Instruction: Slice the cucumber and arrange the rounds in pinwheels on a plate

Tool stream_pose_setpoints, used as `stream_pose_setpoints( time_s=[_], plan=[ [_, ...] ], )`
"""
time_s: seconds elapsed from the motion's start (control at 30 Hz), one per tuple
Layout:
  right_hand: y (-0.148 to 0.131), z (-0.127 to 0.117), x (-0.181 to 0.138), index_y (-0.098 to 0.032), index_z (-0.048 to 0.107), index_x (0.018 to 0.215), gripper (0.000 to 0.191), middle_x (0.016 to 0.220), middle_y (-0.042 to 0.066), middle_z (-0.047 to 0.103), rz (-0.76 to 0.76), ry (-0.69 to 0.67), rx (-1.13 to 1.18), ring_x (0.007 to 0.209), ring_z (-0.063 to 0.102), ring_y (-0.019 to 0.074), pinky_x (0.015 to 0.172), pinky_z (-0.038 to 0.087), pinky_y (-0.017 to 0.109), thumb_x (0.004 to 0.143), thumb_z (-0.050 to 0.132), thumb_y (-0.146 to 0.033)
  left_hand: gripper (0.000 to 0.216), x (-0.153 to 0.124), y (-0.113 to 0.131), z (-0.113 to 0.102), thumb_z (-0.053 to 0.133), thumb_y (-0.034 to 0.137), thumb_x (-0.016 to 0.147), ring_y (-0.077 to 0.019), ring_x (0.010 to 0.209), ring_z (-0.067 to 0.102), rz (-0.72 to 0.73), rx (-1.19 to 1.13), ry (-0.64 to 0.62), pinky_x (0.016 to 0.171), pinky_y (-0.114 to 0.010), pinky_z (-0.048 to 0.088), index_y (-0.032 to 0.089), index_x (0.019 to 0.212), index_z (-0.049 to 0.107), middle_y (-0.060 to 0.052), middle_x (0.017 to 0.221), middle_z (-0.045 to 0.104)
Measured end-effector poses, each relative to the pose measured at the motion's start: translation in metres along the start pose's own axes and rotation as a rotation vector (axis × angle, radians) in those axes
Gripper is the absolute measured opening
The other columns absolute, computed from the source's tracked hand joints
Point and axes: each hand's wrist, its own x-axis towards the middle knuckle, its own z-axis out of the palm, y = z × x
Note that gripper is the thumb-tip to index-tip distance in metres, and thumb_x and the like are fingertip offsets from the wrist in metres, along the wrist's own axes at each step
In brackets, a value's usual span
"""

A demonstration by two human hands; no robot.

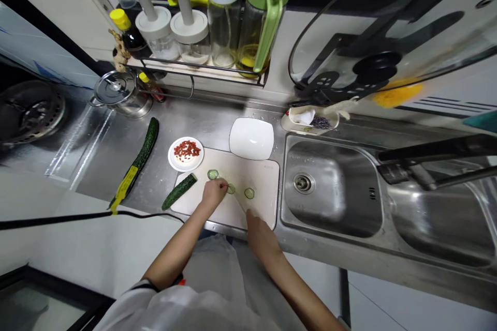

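On the white cutting board (267, 176) lie thin cucumber slices, one (213, 174) at the upper left and another (249, 193) farther right. Between them, my left hand (214, 194) has its fingers pinched at the edge of a middle cucumber slice (231, 189). My right hand (262, 235) is closed around a knife (240, 204), whose narrow pale blade points up and left to that slice; the handle is hidden in my fist. A cut piece of cucumber (179, 191) rests across the board's left edge.
A plate of red dried berries (187, 151) and a white square dish (251, 138) sit behind the board. A whole cucumber (145, 147) with a yellow label lies left. The sink (334, 186) is right; a lidded pot (122, 94) and condiment rack (202, 68) stand behind.
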Motion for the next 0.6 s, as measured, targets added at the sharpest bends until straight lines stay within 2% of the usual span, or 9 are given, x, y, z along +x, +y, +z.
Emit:
stream_pose_setpoints(
  time_s=[0.33,0.6],
  plan=[
    [0.004,-0.002,-0.015,-0.011,0.048,0.123,0.046,0.100,0.017,0.065,0.068,-0.073,0.041,0.093,0.064,0.0221,0.071,0.048,0.028,0.086,0.023,-0.001,0.016,-0.001,0.001,0.000,0.054,0.021,0.077,-0.0122,0.072,0.061,0.012,0.017,0.005,0.066,-0.020,0.039,0.021,0.079,0.070,-0.001,0.076,0.070],
    [0.013,0.010,-0.018,-0.013,0.049,0.119,0.045,0.094,0.013,0.066,0.101,-0.108,0.090,0.089,0.064,0.0202,0.068,0.047,0.026,0.084,0.025,-0.001,0.017,-0.005,0.000,-0.007,0.053,0.022,0.078,-0.0111,0.072,0.060,0.050,-0.013,0.043,0.067,-0.019,0.040,0.022,0.084,0.069,0.001,0.077,0.069]
  ],
)
